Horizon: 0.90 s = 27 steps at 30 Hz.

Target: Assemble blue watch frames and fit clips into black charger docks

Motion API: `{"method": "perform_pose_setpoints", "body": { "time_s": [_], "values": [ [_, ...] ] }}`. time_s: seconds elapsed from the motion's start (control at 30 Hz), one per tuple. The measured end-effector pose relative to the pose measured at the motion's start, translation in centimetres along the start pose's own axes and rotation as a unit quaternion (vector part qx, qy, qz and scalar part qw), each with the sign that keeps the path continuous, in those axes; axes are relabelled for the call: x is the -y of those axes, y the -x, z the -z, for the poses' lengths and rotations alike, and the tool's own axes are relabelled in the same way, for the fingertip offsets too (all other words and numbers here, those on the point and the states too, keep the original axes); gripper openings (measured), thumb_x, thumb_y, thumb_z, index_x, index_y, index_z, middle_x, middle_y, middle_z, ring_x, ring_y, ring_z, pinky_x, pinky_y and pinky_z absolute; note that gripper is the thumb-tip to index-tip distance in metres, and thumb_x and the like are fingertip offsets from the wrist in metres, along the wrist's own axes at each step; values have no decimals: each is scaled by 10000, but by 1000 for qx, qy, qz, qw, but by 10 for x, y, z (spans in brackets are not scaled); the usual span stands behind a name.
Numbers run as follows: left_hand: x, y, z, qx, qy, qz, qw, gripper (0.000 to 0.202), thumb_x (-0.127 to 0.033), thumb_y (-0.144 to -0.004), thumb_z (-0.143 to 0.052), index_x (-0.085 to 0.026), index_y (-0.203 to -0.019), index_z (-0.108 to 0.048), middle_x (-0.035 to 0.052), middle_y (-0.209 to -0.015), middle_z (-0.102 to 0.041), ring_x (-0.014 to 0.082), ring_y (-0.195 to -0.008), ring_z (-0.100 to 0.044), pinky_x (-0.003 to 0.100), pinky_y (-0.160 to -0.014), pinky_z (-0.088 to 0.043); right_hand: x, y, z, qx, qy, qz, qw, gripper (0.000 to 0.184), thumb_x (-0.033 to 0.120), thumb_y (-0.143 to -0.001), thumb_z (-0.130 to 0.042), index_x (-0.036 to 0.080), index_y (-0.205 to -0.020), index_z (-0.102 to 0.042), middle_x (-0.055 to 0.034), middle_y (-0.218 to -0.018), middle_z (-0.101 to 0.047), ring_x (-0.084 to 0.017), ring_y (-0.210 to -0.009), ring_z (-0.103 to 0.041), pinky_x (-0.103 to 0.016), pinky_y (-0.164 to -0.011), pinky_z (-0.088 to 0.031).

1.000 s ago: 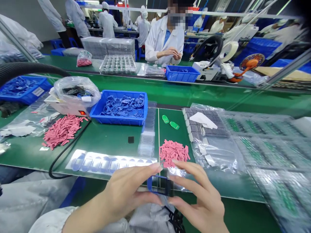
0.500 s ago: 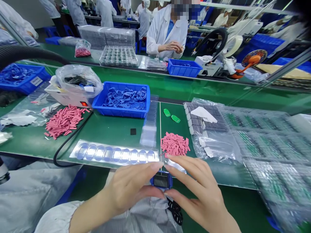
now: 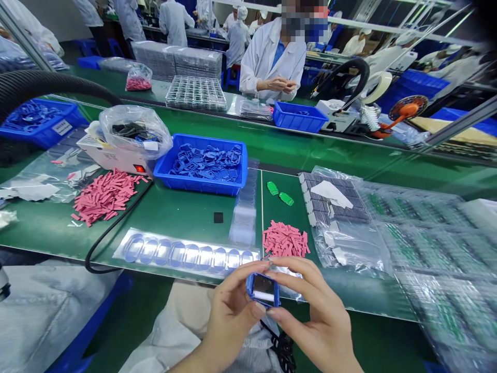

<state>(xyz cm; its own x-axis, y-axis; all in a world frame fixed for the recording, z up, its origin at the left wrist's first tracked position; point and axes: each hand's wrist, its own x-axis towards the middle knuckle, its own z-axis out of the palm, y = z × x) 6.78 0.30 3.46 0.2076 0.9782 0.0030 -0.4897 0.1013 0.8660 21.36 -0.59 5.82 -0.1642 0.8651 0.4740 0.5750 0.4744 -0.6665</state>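
Both the left hand (image 3: pixel 229 324) and right hand (image 3: pixel 316 316) grip a small blue-framed plastic piece (image 3: pixel 263 291) between curled fingers (image 3: pixel 295 272).

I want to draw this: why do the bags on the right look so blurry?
In the head view, the plastic bags of green boards blur with glare, the green workbench bends from the wide lens, and the blue frame looks sharp.

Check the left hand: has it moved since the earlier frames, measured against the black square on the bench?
Yes. The left hand has shifted right, toward the right hand. Its middle was slightly left of the black square and now sits right of it.
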Motion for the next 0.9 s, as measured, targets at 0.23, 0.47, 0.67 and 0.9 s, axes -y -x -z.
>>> {"method": "perform_pose_setpoints", "body": {
  "time_s": [0.23, 0.47, 0.67, 0.9],
  "values": [
    [3, 1, 25, -52, 29, 32, 998, 338, -470, -695, -666, -275, -970, -685, 52, -1043, -690, 234, -1024, -604, 317, -912, -465, 1, -9, -17, 44, 14, 23, 999, 310, 363, -844, -561, 207, -1112, -566, -97, -1095, -601, -227, -1017, -568, -365, -829, -496],
    [-13, -13, 49, -142, 155, 99, 973, 302, -420, -715, -673, -240, -957, -686, 38, -942, -714, 169, -914, -649, 228, -813, -510, -10, -5, -26, 53, 53, 24, 997, 265, 238, -845, -560, 184, -1104, -562, -103, -1073, -628, -211, -997, -591, -343, -824, -514],
    [-19, -46, 59, -123, 180, 150, 964, 266, -377, -728, -673, -214, -938, -695, 34, -948, -717, 159, -903, -658, 207, -790, -534, -19, 5, -9, -1, 71, -13, 997, 214, 183, -827, -562, 192, -1039, -596, -80, -993, -667, -193, -928, -631, -317, -782, -543],
    [-9, -74, 76, -124, 208, 175, 954, 207, -281, -751, -661, -186, -930, -704, 41, -938, -738, 172, -898, -676, 215, -791, -553, -89, 66, 48, -146, 278, -174, 933, 178, 295, -863, -504, 188, -886, -645, -76, -903, -688, -213, -840, -659, -358, -759, -555]
  ]
}}
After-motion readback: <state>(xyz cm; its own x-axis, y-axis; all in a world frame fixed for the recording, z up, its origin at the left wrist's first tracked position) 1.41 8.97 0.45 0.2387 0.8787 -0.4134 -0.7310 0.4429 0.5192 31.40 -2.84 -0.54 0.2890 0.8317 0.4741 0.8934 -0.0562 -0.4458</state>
